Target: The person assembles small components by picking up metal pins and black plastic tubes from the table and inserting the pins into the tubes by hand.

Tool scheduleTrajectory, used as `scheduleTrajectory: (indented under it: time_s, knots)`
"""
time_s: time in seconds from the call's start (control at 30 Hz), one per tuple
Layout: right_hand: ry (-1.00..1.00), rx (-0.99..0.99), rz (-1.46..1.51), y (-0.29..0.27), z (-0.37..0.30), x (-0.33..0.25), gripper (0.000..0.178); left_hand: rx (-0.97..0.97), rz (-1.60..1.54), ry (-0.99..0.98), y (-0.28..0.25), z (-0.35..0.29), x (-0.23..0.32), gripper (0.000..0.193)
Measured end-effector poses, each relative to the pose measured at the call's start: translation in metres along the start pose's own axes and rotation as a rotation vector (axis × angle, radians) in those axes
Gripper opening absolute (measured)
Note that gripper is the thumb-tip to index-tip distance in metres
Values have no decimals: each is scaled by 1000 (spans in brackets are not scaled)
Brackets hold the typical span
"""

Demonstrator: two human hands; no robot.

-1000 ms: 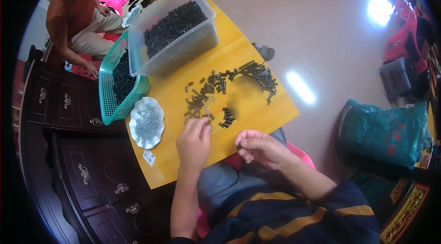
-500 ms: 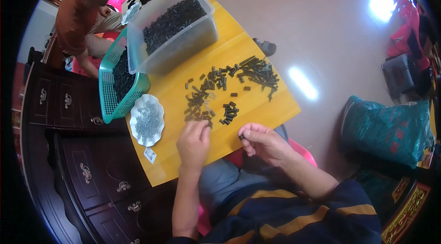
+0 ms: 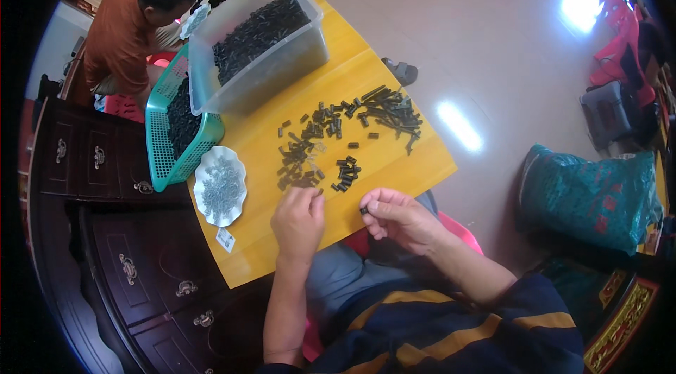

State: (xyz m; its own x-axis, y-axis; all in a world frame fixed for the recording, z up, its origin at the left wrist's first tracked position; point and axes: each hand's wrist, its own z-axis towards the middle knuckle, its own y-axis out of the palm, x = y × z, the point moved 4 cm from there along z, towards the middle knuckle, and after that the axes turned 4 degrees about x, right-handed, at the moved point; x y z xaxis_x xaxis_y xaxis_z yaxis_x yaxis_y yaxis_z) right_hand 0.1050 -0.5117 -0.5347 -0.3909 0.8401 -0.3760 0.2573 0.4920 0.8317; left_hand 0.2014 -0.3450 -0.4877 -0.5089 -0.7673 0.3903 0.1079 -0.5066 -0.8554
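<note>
My right hand [image 3: 400, 216] is closed in a pinch on a small black cylindrical piece [image 3: 364, 211], held above the table's front edge. Over the near end of a loose pile of short dark tube-like pieces [image 3: 298, 151], my left hand [image 3: 298, 218] has its thumb and fingers pressed together. What it pinches is mostly hidden. A separate small cluster of black cylindrical pieces [image 3: 345, 173] lies just beyond my hands. Longer thin black strips [image 3: 396, 112] are heaped farther back on the right.
On the yellow table [image 3: 253, 240], a white scalloped plate [image 3: 198, 187] holds small pale pieces. A teal basket [image 3: 159, 156] and a translucent bin [image 3: 271, 82] contain black pieces. A co-worker [image 3: 121, 29] sits at far left, beside dark drawers [image 3: 116, 240]. A teal sack [image 3: 588, 194] stands right.
My left hand has shifted slightly right over the table. My right hand keeps its pinch on the black piece. At far left, the co-worker's head and body have moved to the right.
</note>
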Motion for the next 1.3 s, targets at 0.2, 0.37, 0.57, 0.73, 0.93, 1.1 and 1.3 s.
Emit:
scheduleTrajectory:
  time_s: [0.2,0.37,0.57,0.73,0.93,1.1,1.3]
  knots:
    - [-8,-2,-12,1,-1,-1,12,-51,53,17,4,4,4,4]
    - [-19,17,-18,-1,-1,0,13,-113,-258,-139,-11,-1,19,4]
    - [-64,15,-29,-5,1,5,16,-166,-698,-268,-21,-9,37,8]
    - [-60,34,-56,-3,1,5,14,-208,-791,-350,-18,-13,39,11]
    - [-80,45,-51,-5,1,3,14,-240,-834,-394,-13,-14,43,10]
    - [-141,62,-138,-5,1,3,15,-237,-788,-361,-14,-13,46,9]
    - [-198,131,-205,-3,2,2,15,-199,-675,-252,-14,-8,52,9]
